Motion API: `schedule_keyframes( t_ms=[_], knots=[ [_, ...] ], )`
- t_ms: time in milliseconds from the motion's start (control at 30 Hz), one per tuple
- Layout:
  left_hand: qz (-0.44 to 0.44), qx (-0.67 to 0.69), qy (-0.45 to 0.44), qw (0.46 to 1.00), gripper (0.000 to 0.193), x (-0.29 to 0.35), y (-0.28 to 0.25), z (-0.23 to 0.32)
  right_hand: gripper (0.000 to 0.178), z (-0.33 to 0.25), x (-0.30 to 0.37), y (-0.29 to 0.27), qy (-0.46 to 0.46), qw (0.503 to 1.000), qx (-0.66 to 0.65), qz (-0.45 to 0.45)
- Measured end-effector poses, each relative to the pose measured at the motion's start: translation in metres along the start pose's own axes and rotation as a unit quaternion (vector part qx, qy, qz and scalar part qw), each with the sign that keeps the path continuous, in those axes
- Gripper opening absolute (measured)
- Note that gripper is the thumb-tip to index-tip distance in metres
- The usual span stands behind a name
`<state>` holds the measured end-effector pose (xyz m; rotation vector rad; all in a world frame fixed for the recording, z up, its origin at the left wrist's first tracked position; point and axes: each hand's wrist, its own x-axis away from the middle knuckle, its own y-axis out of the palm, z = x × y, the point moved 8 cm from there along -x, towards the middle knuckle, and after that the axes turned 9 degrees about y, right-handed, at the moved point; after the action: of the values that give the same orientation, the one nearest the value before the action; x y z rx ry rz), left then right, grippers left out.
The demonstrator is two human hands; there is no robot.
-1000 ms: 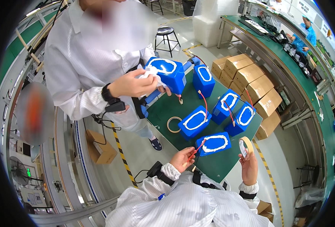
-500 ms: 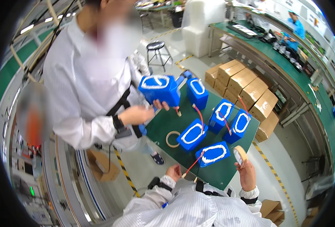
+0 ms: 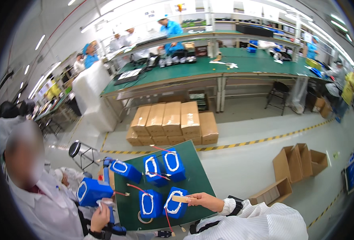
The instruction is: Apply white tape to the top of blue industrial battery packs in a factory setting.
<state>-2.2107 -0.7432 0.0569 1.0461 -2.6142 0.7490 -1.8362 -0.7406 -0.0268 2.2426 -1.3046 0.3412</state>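
My right hand (image 3: 204,201) is closed on a roll of tan tape (image 3: 180,199), seen nearly edge-on over one blue battery pack (image 3: 177,214). That pack carries a bead of white sealant on its face and red and black leads. My left hand is out of the picture. Left of the roll stands another blue pack (image 3: 155,208), with a second tape roll (image 3: 145,219) lying by its base, partly hidden. Farther back on the green table (image 3: 199,176) are more packs of the same kind (image 3: 175,164), with red leads.
A co-worker (image 3: 45,200) at the left holds a blue pack (image 3: 92,192) at the table's edge. Sealed cartons (image 3: 173,122) are stacked behind the table, under a long green workbench (image 3: 173,78). Open cartons (image 3: 295,164) stand on the floor at right; a black stool (image 3: 76,149) is at left.
My view has swung up and to the right. My right hand, still holding the tape roll, is now over the nearest pack; my left hand has left the picture.
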Motion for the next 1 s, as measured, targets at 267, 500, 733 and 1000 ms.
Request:
schedule_keyframes(
  t_ms=[267, 500, 733, 1000],
  knots=[
    [0.073, -0.521, 0.245, 0.815, 0.017, -0.055, -0.024, 0.056, 0.040, 0.050, 0.052, -0.034, 0.036, 0.974, -0.144, 0.173],
    [0.102, -0.810, 0.235, 0.528, 0.015, -0.180, -0.030, 0.198, 0.040, 0.079, 0.082, -0.029, 0.026, 0.947, -0.225, 0.229],
    [-0.012, -0.922, 0.325, 0.208, 0.014, -0.197, 0.024, 0.307, 0.035, 0.073, 0.114, -0.041, -0.023, 0.927, -0.268, 0.260],
    [0.006, -0.890, 0.423, -0.172, 0.014, -0.181, 0.028, 0.382, 0.027, 0.062, 0.129, -0.078, -0.070, 0.930, -0.290, 0.214]
  ],
)
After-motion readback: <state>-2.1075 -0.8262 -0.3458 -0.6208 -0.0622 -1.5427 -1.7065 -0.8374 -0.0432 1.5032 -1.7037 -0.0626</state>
